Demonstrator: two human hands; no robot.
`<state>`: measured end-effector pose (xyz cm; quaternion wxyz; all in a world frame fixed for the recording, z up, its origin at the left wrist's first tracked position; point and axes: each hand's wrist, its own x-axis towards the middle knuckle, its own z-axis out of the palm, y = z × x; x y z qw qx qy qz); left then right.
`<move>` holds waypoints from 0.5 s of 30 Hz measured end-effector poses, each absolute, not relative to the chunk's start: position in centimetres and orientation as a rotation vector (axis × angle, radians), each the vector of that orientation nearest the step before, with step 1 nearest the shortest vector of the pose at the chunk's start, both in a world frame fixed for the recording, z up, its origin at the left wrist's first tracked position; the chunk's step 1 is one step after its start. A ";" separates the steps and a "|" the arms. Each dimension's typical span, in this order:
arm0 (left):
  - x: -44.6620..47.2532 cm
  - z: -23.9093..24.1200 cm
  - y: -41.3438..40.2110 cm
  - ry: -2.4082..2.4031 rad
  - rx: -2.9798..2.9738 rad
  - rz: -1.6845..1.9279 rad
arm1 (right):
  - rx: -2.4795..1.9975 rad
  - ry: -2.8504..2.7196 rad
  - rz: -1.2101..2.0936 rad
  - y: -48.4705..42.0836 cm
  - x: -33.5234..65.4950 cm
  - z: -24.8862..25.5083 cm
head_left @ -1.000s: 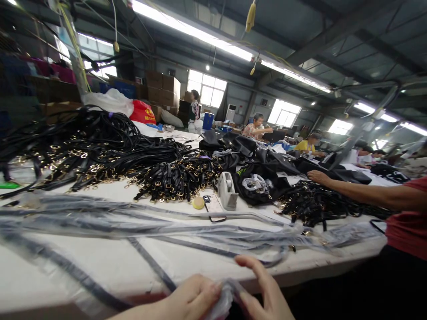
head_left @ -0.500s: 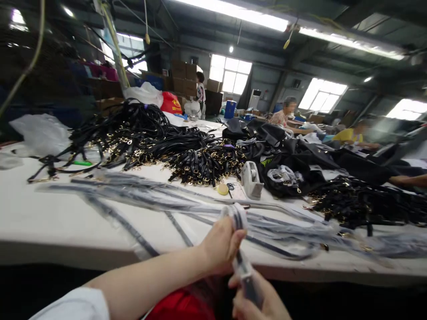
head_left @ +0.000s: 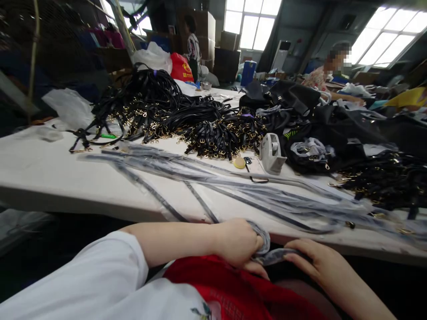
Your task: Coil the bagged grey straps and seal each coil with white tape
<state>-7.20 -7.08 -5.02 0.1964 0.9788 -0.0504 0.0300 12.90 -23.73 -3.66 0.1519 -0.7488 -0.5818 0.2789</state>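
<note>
Fingers of my left hand (head_left: 238, 242) and right hand (head_left: 313, 260) pinch a plastic-sleeved strap (head_left: 271, 253) at the table's (head_left: 50, 178) near edge.

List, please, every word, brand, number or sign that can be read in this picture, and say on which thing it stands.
No text can be read.
Red bag: yellow print, too blurred to read.
Black bag: green marks, not legible.
Red cloth below the left hand: faint pattern, not readable.
Tape dispenser, blue box, wrapped strap at the right hand: no visible print.
</note>
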 end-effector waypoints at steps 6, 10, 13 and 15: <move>-6.9 -3.6 -6.2 0.082 1.552 -0.256 | -1.934 -1.441 0.716 -23.1 11.0 -5.2; -5.6 -4.2 -6.9 0.012 0.872 -0.216 | -1.648 -0.909 0.836 -22.7 5.5 -8.6; -4.9 -5.2 -7.7 0.028 0.713 -0.155 | -1.609 -0.675 0.879 -22.4 3.3 -10.7; -4.9 -5.7 -7.8 0.045 0.726 -0.156 | -1.524 -0.654 0.881 -22.4 3.0 -10.8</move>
